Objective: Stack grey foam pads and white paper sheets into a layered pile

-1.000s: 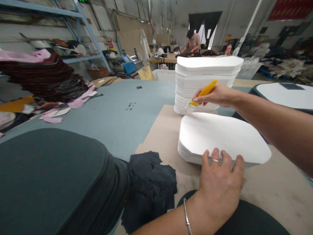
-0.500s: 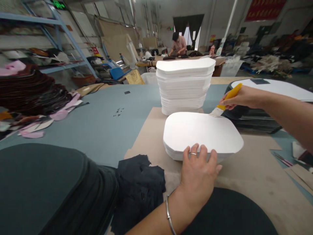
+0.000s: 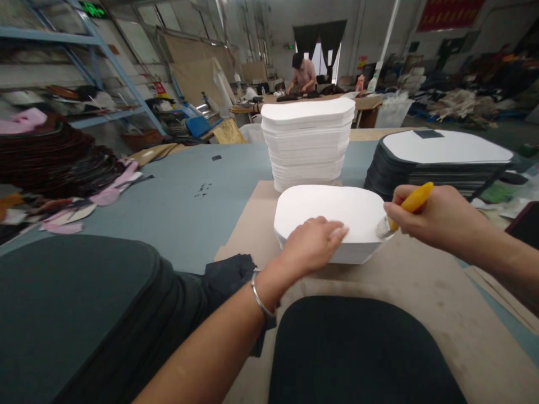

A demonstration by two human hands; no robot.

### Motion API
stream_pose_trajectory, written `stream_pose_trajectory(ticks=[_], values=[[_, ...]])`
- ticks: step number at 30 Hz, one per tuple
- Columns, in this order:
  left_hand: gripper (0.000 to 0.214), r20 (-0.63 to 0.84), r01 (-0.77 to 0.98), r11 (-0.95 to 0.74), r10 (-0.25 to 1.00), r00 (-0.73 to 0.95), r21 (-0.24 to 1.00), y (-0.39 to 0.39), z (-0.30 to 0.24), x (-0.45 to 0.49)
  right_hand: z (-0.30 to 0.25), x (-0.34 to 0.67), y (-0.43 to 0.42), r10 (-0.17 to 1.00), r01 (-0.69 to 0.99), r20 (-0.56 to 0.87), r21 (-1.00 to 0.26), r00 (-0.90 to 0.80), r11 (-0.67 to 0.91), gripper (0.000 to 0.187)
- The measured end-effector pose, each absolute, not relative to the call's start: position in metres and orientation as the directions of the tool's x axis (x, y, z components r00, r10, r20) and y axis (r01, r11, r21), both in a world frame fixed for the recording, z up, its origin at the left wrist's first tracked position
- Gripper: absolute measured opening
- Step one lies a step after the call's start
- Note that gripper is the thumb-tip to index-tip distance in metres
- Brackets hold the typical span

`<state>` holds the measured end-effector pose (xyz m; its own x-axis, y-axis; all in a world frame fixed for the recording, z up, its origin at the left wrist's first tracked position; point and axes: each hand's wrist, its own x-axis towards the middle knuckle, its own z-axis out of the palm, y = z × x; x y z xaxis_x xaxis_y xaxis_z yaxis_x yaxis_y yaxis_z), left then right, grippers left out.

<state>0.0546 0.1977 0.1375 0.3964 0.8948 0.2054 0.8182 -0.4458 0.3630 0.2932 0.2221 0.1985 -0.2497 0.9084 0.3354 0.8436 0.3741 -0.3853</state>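
— Two hands at work in the head view; where is each?

— My left hand (image 3: pixel 314 244) lies flat, fingers spread, on the low white stack (image 3: pixel 332 216) on the counter (image 3: pixel 202 191). My right hand (image 3: pixel 438 216) has its grip clamped on the yellow brush (image 3: pixel 410 203), whose bristles touch the stack's right edge; the stack lies left of that grip, its long axis running left to right.
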Motion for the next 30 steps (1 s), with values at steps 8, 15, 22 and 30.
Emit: stream_pose_trajectory(ticks=[8, 15, 22, 30], values=[[0.087, -0.092, 0.55, -0.078, 0.957, 0.274, 0.832, 0.257, 0.172, 0.002, 0.186, 0.2, 0.23, 0.701, 0.281, 0.207, -0.811, -0.683, 0.513, 0.024], [0.081, 0.014, 0.742, -0.253, 0.95, 0.311, 0.621, 0.246, 0.165, 0.014, 0.184, 0.303, 0.258, 0.792, 0.517, -0.071, -0.791, -0.606, 0.325, 0.041], [0.062, 0.046, 0.914, -0.377, 0.926, 0.374, 0.152, 0.233, 0.162, 0.039, 0.208, 0.414, 0.283, 0.915, 0.683, -0.14, -0.709, -0.378, 0.173, 0.036], [0.047, 0.004, 0.928, -0.368, 0.93, 0.368, 0.061, 0.23, 0.168, 0.043, 0.196, 0.335, 0.276, 0.974, 0.753, 0.228, -0.641, 0.005, 0.146, 0.014]])
